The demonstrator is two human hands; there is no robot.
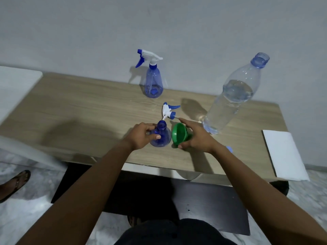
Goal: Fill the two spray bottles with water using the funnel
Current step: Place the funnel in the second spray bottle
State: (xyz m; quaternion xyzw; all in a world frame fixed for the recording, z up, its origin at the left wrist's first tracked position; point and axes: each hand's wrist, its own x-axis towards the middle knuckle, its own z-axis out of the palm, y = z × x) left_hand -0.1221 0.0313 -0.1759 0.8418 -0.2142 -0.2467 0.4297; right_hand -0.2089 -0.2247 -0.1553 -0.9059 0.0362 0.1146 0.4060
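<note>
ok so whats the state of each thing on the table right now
near spray bottle: open, upright, left hand gripping it
sprayer head: off, lying on table
far spray bottle: sprayer on, upright
funnel: tilted, in right hand
water bottle: uncapped, partly full

Uncapped blue spray bottle [160,134] upright, green funnel [180,134] tilted just beside it. Second spray bottle [153,84] capped, upright. Open water bottle [233,96] partly full.

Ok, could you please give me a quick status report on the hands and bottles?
Left hand grips open blue spray bottle. Right hand holds green plastic funnel, not yet seated. Second blue spray bottle still capped. Nothing blocking.
</note>
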